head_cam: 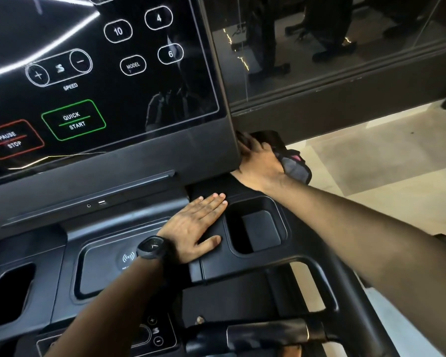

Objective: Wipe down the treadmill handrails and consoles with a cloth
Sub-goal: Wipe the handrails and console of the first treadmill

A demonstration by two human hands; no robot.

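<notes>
Treadmill cleaning at close range: a person's right hand (258, 163) grips a dark cloth (295, 164), bunched against the lower right corner of the console (139, 161), where the side panel meets the tray. The left hand (198, 222), a watch (152, 247) on its wrist, grasps nothing and lies flat with fingers straight on the tray beside the cup holder (258, 228), apparently as a brace. The console wipe looks to be at its edge stage, with the handrail (268, 334) below not yet touched. Risk lies in the lit touch panel: a sweep of the cloth drifting inward could brush the QUICK START button (73, 119) and set the belt running. A loose fold hanging from the right hand could also slip free and drop to the floor.
</notes>
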